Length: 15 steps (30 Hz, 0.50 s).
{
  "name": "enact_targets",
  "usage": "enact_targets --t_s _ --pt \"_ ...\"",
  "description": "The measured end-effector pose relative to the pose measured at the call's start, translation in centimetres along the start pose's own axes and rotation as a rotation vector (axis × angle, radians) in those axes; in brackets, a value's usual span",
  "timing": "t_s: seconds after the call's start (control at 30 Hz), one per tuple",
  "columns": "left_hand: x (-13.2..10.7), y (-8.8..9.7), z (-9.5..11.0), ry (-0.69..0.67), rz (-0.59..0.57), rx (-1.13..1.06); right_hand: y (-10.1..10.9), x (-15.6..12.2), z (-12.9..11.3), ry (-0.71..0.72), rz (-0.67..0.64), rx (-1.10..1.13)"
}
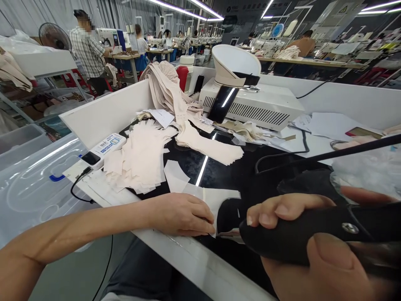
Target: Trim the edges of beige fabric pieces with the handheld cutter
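Observation:
My left hand (184, 213) rests at the near edge of the black work surface (209, 169). Its fingertips are closed together on the edge of a white cut fabric piece (227, 193) with a curved cutout. At the lower right, close to the camera, my right hand (338, 267) is wrapped round the black handle of a tool (288, 238) with a screw in its side. Its working end lies out of view, so its kind cannot be told. Another small white piece (176, 175) lies just beyond my left hand.
A fanned pile of cream fabric pieces (138, 156) lies left, with a stack (209, 146) and long strips (166, 90) behind. A phone (223, 103) leans on a vented white box (275, 106). A black cable (282, 154) crosses the right side beside clear plastic (366, 171).

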<state>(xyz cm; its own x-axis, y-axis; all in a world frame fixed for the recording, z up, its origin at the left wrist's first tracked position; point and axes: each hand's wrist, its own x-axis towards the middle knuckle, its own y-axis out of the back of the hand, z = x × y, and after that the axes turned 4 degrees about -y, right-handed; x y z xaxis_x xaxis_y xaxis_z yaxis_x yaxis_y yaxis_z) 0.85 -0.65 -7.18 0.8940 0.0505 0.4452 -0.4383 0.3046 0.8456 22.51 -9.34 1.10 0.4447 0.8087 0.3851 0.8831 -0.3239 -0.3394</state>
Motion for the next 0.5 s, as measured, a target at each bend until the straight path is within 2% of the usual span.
enact_targets --t_s 0.07,0.3,0.5 --pt "0.02 -0.02 0.0 0.005 0.005 -0.004 -0.67 -0.18 0.43 0.058 0.052 0.029" --pt "-0.05 0.08 -0.01 -0.025 0.013 0.023 -0.67 -0.63 0.59 0.049 0.001 0.049" --pt "-0.08 0.08 -0.01 -0.038 0.032 0.023 -0.76 -0.7 0.53 0.057 0.014 -0.007"
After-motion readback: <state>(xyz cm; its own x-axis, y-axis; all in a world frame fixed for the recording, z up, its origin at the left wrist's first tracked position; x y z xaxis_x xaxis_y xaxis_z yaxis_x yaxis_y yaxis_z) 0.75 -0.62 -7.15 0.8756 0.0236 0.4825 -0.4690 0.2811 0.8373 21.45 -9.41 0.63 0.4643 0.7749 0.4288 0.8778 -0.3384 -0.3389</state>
